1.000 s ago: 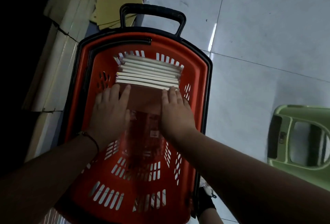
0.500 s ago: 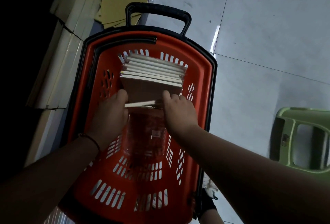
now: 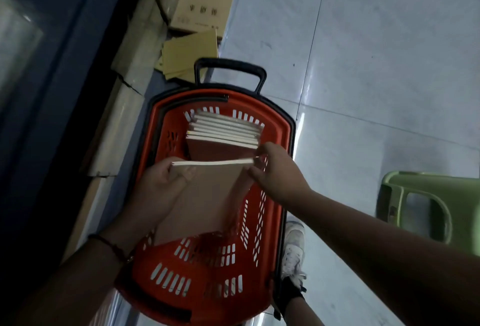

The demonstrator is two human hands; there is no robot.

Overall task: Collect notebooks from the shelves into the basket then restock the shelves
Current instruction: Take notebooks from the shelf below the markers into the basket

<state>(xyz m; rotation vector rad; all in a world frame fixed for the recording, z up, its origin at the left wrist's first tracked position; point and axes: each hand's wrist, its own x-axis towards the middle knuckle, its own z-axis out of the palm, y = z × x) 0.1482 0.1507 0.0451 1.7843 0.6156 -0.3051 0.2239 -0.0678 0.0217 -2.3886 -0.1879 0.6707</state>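
Observation:
An orange basket (image 3: 281,169) with a black rim and handle stands on the floor below me. Several brown-covered notebooks (image 3: 226,131) lean in a row against its far wall. One brown notebook (image 3: 207,195) is lifted above the basket, tilted with its pale page edge up. My left hand (image 3: 158,190) grips its left edge. My right hand (image 3: 278,172) pinches its upper right corner.
Cardboard boxes (image 3: 205,1) and flat yellow card sheets (image 3: 189,53) lie beyond the basket along a dark shelf base on the left. A green plastic stool (image 3: 426,203) stands at the right. My white shoe (image 3: 293,250) is beside the basket on the pale tiled floor.
Both hands went from resting on the front notebook in the basket to gripping it and lifting it up and toward me. The view tilted up, showing more of the floor and boxes.

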